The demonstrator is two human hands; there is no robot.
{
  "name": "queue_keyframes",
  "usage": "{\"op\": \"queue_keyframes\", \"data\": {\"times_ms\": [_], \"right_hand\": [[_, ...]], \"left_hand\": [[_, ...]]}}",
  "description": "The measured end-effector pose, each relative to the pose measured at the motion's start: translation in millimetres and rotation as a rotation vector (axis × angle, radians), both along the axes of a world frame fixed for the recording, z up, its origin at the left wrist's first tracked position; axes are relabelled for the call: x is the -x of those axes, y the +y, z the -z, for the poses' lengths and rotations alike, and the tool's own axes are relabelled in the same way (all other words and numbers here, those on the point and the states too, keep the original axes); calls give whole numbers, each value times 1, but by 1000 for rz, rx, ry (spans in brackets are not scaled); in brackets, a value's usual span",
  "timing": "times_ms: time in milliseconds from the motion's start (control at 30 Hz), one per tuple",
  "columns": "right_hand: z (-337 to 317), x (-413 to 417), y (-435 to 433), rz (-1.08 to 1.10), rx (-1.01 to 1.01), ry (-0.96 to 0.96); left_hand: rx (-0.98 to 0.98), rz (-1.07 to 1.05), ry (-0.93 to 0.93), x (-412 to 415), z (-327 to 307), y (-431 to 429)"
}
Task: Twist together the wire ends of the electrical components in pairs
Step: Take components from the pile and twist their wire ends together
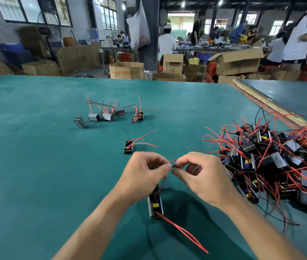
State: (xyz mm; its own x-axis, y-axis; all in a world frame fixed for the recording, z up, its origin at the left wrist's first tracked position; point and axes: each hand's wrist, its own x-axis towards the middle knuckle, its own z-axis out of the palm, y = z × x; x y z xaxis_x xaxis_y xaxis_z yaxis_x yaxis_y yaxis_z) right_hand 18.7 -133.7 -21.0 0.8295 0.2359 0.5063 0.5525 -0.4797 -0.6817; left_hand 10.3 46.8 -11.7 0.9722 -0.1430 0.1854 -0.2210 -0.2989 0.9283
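Pinching the wire ends between them, both hands work just above the green desk in the head view. The left hand has its fingers curled and its thumb closed on a red wire. That wire rises from a small black component lying on the desk just below the wrists. The right hand nips a dark tip between thumb and forefinger, touching the left hand's grip.

Two more red wires trail loose from the component's near end. Another component sits just beyond the hands. A small cluster lies farther off, and a tangled pile lies to the right.

The twisting of one pair looks to be under way. Whether the tips are wound yet is too small to tell. The next move likely calls for rolling the tips one way with the right fingers. Meanwhile the left hand should hold both wires steady so they do not slip apart.
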Motion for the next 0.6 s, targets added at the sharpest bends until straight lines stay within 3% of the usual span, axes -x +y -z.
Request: {"op": "queue_keyframes", "data": {"times_ms": [400,500,600], "right_hand": [[-8,3,-3,-57,-21,130],[-10,2,-4,-71,-46,252],[-13,1,-4,-84,-165,521]], "left_hand": [[-26,20,3,2,0,0],[-98,30,-57,1,2,1],[-185,61,-143,4,4,1]]}}
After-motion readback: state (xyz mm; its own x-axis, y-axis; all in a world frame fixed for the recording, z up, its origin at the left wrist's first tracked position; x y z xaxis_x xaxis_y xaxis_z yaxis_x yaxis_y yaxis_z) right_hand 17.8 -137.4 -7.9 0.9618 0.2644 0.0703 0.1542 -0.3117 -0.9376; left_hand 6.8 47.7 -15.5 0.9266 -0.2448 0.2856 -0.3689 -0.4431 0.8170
